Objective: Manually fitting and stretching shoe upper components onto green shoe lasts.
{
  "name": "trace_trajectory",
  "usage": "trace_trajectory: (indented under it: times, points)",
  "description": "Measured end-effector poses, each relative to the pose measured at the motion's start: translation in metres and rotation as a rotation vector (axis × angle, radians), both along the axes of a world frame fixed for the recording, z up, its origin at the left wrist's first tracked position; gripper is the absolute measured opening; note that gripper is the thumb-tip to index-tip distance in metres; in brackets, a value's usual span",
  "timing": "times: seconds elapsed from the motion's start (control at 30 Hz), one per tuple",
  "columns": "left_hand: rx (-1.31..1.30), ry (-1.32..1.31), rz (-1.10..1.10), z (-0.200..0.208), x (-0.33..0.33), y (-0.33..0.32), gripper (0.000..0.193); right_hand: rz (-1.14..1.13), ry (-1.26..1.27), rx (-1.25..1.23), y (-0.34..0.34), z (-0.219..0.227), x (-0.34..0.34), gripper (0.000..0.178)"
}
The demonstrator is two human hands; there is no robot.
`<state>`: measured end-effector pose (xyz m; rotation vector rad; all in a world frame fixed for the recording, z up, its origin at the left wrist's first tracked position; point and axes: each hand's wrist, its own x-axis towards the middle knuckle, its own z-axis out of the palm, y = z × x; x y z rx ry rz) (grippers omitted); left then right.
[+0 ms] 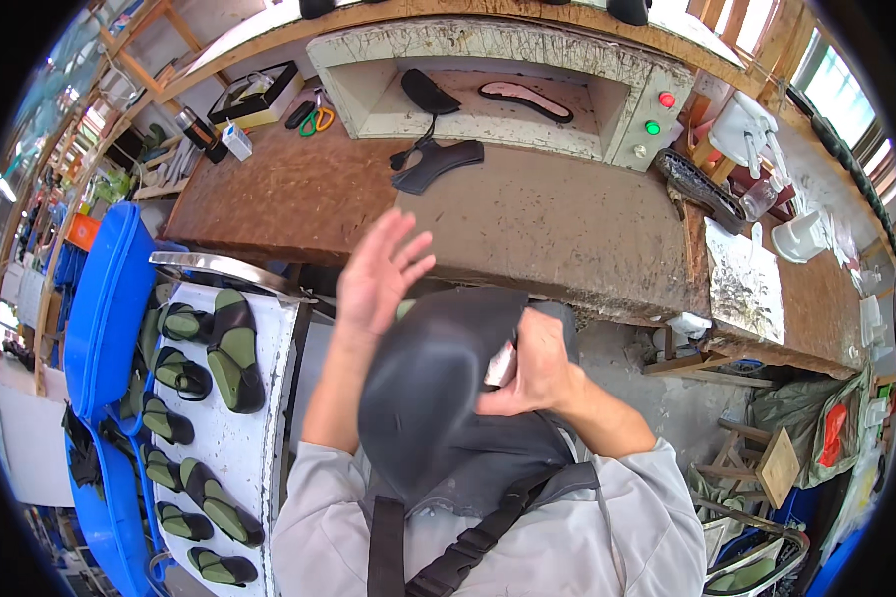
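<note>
My left hand [376,279] is raised in front of the workbench edge, fingers spread, holding nothing. Beside it, a large smooth black piece [418,383], rounded and bulging, covers my lap; whether it is an apron or a separate piece I cannot tell. At its right edge my right hand [540,370] is closed, thumb pointing left, around a small whitish-grey thing [501,365] that is mostly hidden by the fingers. A black strap with a buckle [468,545] crosses my grey shirt below. On the bench ahead lies a cut black shoe upper [438,164].
A white-topped rack [231,458] on the left carries several green-and-black sandals [235,363]. Blue bins [108,318] stand beyond it. On the brown workbench [558,219] are a heater box [617,129] with a pink insole [528,98], scissors [318,119] and a stained paper [744,279].
</note>
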<state>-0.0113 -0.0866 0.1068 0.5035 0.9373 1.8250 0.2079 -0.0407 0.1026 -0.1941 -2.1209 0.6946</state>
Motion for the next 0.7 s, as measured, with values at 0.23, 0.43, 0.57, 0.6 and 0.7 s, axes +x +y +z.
trace_trajectory:
  times: [0.23,0.43,0.57,0.6,0.7]
  points:
    - [-0.083,0.761,-0.714,0.048,-0.003,0.003,0.048,-0.152,-0.572,-0.783,-0.031,0.006,-0.012,0.077]
    - [-0.010,0.109,-0.754,0.020,-0.006,0.002,0.050,-0.144,-0.608,-0.817,-0.039,0.002,-0.005,0.080]
    - [-0.103,0.741,-0.657,0.010,-0.018,0.004,0.032,-0.118,-0.583,-0.804,-0.043,-0.005,-0.006,0.082]
    - [-0.151,0.899,-0.581,0.012,-0.008,0.001,0.024,-0.138,-0.586,-0.814,-0.044,-0.006,-0.007,0.082]
    - [0.013,1.170,-0.478,0.011,0.013,-0.007,0.029,-0.155,-0.591,-0.823,-0.048,-0.007,-0.006,0.081]
